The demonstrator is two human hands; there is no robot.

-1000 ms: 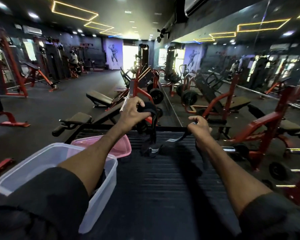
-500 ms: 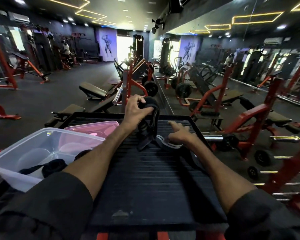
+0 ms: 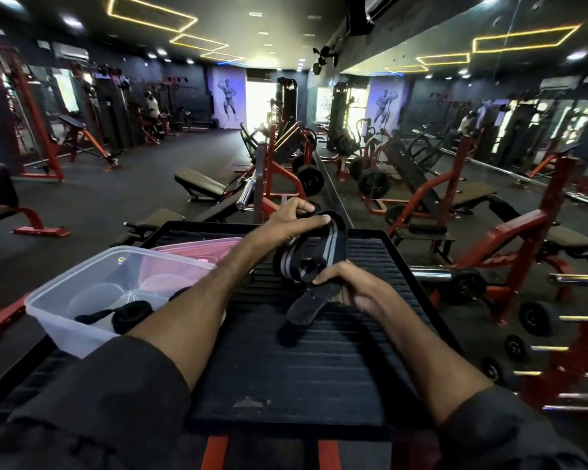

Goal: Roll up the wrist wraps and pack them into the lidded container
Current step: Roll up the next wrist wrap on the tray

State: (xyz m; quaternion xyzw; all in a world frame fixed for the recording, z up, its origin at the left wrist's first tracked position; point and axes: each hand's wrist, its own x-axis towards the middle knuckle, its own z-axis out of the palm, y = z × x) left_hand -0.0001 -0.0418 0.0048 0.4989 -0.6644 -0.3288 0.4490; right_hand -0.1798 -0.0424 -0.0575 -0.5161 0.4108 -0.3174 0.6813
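A black wrist wrap (image 3: 314, 252) with grey stripes hangs in a loose loop above the black ribbed platform (image 3: 306, 364). My left hand (image 3: 291, 222) pinches its top end between thumb and fingers. My right hand (image 3: 352, 284) grips the lower part, and the dark tail end droops onto the platform below it. A clear plastic container (image 3: 65, 317) stands open at the left, partly behind my left forearm. One rolled black wrap (image 3: 129, 314) lies inside it. The pink lid (image 3: 197, 251) lies just behind the container.
Red and black gym benches and weight machines stand beyond the platform's far edge and to the right. A barbell end (image 3: 246, 195) pokes up behind my left hand. Dumbbells sit on a rack at the right. A person sits at a machine far left.
Both hands have drawn the wrap back toward me. My right hand went from reaching along the strap on the platform to gripping its lower part. The camera tilted down.
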